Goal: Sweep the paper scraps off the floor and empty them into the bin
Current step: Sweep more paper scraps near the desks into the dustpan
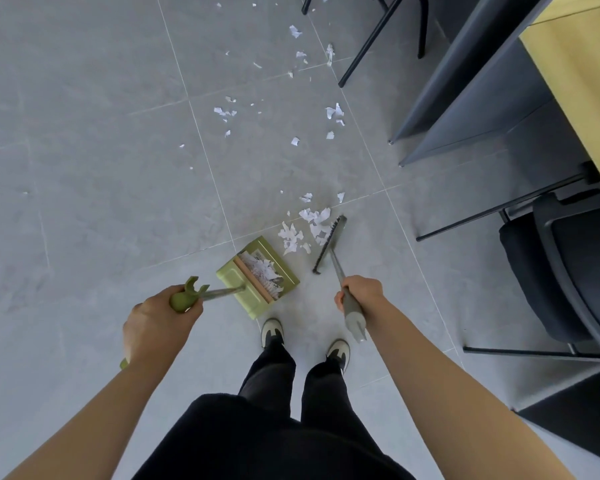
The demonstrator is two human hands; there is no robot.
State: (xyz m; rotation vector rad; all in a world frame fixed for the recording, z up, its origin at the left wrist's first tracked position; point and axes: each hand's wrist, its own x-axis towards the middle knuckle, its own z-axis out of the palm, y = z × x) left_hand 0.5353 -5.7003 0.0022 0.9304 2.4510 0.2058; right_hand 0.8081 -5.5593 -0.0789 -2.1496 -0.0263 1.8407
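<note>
My left hand (160,320) grips the green handle of a long-handled green dustpan (253,271) that stands on the grey floor in front of my shoes. White paper scraps lie inside the pan. My right hand (359,292) grips the grey handle of a broom whose dark head (329,244) touches the floor to the right of the pan. A pile of scraps (303,230) lies between the broom head and the pan's mouth. More scraps (333,114) are scattered across the tiles farther ahead. No bin is in view.
A dark desk frame with a yellow top (575,64) runs along the right side. A black chair (568,268) stands at the right, and thin black chair legs (371,39) stand at the top. My shoes (272,330) are just behind the dustpan.
</note>
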